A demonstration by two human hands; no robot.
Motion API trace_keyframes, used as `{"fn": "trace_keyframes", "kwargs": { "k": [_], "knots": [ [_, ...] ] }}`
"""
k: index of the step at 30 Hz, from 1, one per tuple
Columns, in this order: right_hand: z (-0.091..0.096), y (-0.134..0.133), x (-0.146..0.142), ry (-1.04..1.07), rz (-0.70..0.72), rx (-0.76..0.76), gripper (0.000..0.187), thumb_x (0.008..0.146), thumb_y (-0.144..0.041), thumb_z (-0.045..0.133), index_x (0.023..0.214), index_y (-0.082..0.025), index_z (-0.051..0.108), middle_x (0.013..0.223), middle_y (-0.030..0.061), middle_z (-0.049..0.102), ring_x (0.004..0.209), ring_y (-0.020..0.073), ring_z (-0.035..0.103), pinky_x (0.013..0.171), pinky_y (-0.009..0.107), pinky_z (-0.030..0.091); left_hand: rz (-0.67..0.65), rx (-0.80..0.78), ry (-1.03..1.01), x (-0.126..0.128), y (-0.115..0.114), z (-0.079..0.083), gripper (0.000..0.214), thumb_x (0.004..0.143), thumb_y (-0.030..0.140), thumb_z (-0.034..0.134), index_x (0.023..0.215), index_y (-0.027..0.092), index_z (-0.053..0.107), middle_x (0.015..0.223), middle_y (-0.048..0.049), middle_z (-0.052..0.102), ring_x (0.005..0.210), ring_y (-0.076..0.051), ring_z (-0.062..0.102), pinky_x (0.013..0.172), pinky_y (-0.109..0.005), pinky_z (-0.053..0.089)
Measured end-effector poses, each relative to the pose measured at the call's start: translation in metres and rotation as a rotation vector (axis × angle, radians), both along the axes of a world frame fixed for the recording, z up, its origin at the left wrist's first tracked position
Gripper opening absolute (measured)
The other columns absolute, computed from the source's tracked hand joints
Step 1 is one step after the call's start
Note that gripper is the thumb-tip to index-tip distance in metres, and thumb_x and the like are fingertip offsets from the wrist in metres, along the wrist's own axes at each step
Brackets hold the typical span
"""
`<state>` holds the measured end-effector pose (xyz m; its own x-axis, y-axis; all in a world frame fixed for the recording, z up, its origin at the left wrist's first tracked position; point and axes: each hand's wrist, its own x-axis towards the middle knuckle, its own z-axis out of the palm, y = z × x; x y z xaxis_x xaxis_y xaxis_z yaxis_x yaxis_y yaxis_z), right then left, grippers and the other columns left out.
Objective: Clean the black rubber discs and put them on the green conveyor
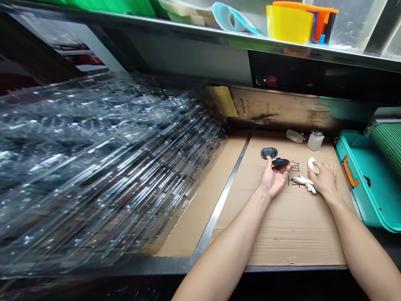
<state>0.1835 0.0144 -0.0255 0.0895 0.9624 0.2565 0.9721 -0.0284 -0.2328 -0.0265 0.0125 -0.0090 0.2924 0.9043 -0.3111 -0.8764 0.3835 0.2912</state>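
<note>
My left hand (276,177) is closed around the edges of a flat black round case (280,161), held palm up just above the cardboard. Behind it lies a second black round case (269,153), with a raised ring on its upper face. My right hand (324,176) grips a white round pad (313,165) by its edge, thumb and fingers on it. Between the two hands a crumpled white cloth (303,182) rests on the cardboard, close to my right thumb.
Cardboard (282,234) covers the worktop. Stacked clear plastic trays (109,175) fill the left side. A teal bin (379,196) with an orange latch stands right, beside a green conveyor belt (388,142). A pump bottle (315,140) and crumpled plastic (295,136) sit behind. A shelf (194,31) overhangs.
</note>
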Motion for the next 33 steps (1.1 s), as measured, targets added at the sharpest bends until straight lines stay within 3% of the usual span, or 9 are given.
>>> {"fn": "trace_keyframes", "kwargs": {
  "k": [3, 6, 9, 13, 20, 33],
  "knots": [
    [-0.001, 0.001, 0.001, 0.025, 0.002, 0.012, 0.040, 0.095, -0.041, 0.054, 0.130, -0.026, 0.067, 0.124, 0.0096, 0.065, 0.116, 0.0295, 0.051, 0.095, 0.040, 0.038, -0.027, 0.035, 0.070, 0.001, -0.002, 0.000, 0.064, 0.098, 0.066, 0.041, 0.105, 0.008, 0.065, 0.111, -0.0213, 0.073, 0.088, -0.019, 0.074, 0.070, -0.022, 0.062],
    [-0.001, 0.001, 0.001, 0.032, 0.003, 0.017, 0.040, 0.094, -0.041, 0.055, 0.129, -0.026, 0.067, 0.124, 0.0089, 0.065, 0.117, 0.0298, 0.051, 0.095, 0.040, 0.037, 0.005, 0.131, 0.236, 0.006, -0.004, -0.004, 0.058, 0.090, 0.066, 0.059, 0.102, 0.010, 0.067, 0.116, -0.0189, 0.072, 0.087, -0.018, 0.073, 0.069, -0.023, 0.060],
    [-0.001, 0.001, 0.001, 0.036, 0.004, 0.010, 0.040, 0.094, -0.041, 0.054, 0.129, -0.026, 0.067, 0.124, 0.0089, 0.065, 0.117, 0.0298, 0.051, 0.095, 0.040, 0.037, 0.195, 0.300, 0.570, 0.014, -0.007, -0.008, 0.057, 0.070, 0.045, 0.089, 0.113, 0.014, 0.068, 0.121, -0.0144, 0.071, 0.099, -0.021, 0.071, 0.086, -0.030, 0.058],
    [0.000, 0.000, 0.000, 0.038, 0.001, -0.002, 0.041, 0.093, -0.041, 0.055, 0.129, -0.025, 0.067, 0.124, 0.0099, 0.065, 0.117, 0.0300, 0.051, 0.094, 0.040, 0.037, 0.363, 0.467, 0.931, 0.021, -0.015, -0.010, 0.081, 0.055, 0.023, 0.096, 0.129, 0.020, 0.064, 0.132, -0.0132, 0.066, 0.128, -0.028, 0.059, 0.113, -0.039, 0.043],
    [0.003, -0.001, -0.002, 0.059, 0.001, 0.008, 0.040, 0.093, -0.041, 0.056, 0.128, -0.026, 0.068, 0.126, 0.0095, 0.065, 0.117, 0.0303, 0.051, 0.095, 0.041, 0.037, 0.393, 0.451, 0.932, 0.024, -0.026, -0.003, 0.099, 0.051, 0.011, 0.094, 0.140, 0.028, 0.055, 0.130, -0.0103, 0.066, 0.135, -0.029, 0.054, 0.114, -0.040, 0.042],
    [0.001, -0.001, -0.001, 0.046, 0.004, 0.019, 0.040, 0.092, -0.040, 0.055, 0.127, -0.025, 0.068, 0.125, 0.0097, 0.066, 0.115, 0.0300, 0.052, 0.094, 0.041, 0.037, 0.371, 0.567, 1.140, 0.019, -0.022, -0.011, 0.103, 0.060, 0.023, 0.093, 0.150, 0.027, 0.044, 0.133, -0.0113, 0.064, 0.137, -0.029, 0.050, 0.122, -0.043, 0.029]
  ]
}}
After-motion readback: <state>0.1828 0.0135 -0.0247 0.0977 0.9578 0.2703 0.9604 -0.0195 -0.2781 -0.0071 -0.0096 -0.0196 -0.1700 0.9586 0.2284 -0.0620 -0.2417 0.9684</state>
